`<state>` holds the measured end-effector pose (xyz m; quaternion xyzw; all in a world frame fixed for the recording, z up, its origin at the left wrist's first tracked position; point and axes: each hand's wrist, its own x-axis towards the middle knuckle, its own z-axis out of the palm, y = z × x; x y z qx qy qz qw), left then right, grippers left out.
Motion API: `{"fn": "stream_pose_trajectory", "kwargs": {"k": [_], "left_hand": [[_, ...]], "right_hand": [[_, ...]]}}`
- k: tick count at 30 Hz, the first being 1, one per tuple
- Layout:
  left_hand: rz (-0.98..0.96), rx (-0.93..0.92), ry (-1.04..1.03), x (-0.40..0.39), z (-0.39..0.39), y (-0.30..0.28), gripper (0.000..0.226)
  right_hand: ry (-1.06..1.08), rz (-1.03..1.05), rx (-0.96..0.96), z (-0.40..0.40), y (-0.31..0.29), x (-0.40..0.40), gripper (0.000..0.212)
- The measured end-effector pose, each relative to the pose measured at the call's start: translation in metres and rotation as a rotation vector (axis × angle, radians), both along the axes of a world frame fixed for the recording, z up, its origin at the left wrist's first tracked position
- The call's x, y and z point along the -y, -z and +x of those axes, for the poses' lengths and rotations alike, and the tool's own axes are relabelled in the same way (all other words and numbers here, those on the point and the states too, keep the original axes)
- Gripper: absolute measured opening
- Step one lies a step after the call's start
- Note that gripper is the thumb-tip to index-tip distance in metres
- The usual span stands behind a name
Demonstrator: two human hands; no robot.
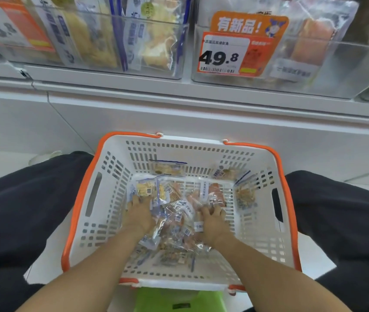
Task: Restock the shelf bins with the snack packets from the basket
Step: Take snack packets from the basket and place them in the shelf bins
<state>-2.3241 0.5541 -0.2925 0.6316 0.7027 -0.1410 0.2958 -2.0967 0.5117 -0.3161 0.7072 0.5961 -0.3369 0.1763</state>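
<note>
While we are reaching into the white slotted plastic basket with orange rim (262, 233), our left hand (139, 213) is pressing curled fingers onto a yellow-filled clear snack packet (144, 190) and our right hand (212, 219) is gripping an orange-filled clear packet (216, 194); next, we judge, we are lifting these to the clear plastic shelf bins (341, 70) above

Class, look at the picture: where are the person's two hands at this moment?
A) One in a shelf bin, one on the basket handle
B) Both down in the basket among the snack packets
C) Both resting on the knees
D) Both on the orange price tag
B: the left hand and right hand both lie on the snack packets inside the white basket.
</note>
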Motion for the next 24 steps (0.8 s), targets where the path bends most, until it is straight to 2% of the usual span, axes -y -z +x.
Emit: {"fn": "stream_pose_trajectory", "kwargs": {"k": [3, 5, 6, 7, 10, 11, 12, 13, 14, 15, 18, 21, 22, 24], "left_hand": [[-0.009, -0.029, -0.009, 0.005, 0.006, -0.009, 0.06], [0.041, 0.065, -0.065, 0.006, 0.014, -0.016, 0.041], [0.034, 0.149, -0.093, 0.007, 0.019, -0.02, 0.031], [-0.026, 0.259, -0.145, 0.006, 0.025, -0.026, 0.03], [-0.36, 0.734, -0.501, 0.001, 0.044, -0.043, 0.049], [-0.397, 0.847, -0.587, -0.003, 0.049, -0.047, 0.051], [-0.372, 0.915, -0.63, -0.007, 0.052, -0.051, 0.047], [-0.311, 0.942, -0.655, -0.012, 0.054, -0.053, 0.04], [-0.239, 0.93, -0.663, -0.016, 0.054, -0.057, 0.032], [-0.18, 0.918, -0.66, -0.02, 0.053, -0.06, 0.025], [-0.158, 0.997, -0.711, -0.031, 0.039, -0.072, 0.012], [-0.252, 1.249, -0.785, -0.038, 0.024, -0.089, 0.02], [-0.268, 1.326, -0.798, -0.039, 0.023, -0.096, 0.023], [-0.281, 1.441, -0.81, -0.041, 0.023, -0.105, 0.026]], "right_hand": [[-0.016, 0.022, 0.014, -0.006, -0.002, 0.002, 0.086], [0.05, 0.04, -0.067, -0.01, -0.005, -0.003, 0.067], [0.13, 0.044, -0.138, -0.011, -0.007, -0.007, 0.058], [0.212, 0.036, -0.221, -0.013, -0.014, -0.012, 0.052], [0.339, 0.052, -0.536, -0.018, -0.032, -0.027, 0.026], [0.347, 0.057, -0.596, -0.022, -0.044, -0.03, 0.019], [0.361, 0.071, -0.664, -0.024, -0.05, -0.033, 0.023], [0.372, 0.073, -0.711, -0.025, -0.057, -0.036, 0.04], [0.372, 0.085, -0.77, -0.023, -0.062, -0.04, 0.056], [0.366, 0.099, -0.821, -0.021, -0.072, -0.044, 0.063], [0.376, 0.113, -0.909, -0.008, -0.096, -0.059, 0.062], [0.497, 0.245, -0.886, 0.006, -0.113, -0.073, 0.075], [0.534, 0.223, -0.895, 0.009, -0.12, -0.077, 0.077], [0.575, 0.094, -0.986, 0.014, -0.126, -0.083, 0.067]]}}
